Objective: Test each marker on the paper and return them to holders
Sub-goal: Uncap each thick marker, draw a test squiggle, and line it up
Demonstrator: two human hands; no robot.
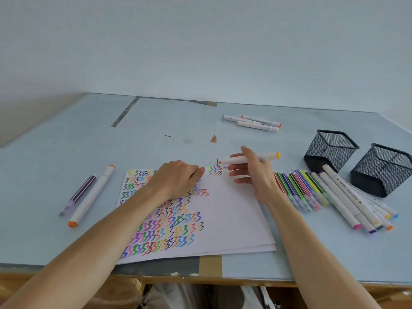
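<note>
Right hand [254, 175] pinched orange marker [249, 159] mid-barrel, uncapped tip leftward. Left hand [178, 179] curled, knuckles pinning paper [234, 215]. Marker likely light, rigid, smooth; mid-barrel grip suited.

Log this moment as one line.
right hand: holds uncapped orange-tipped white marker | left hand: on white scribbled paper | black mesh holders: empty
</note>
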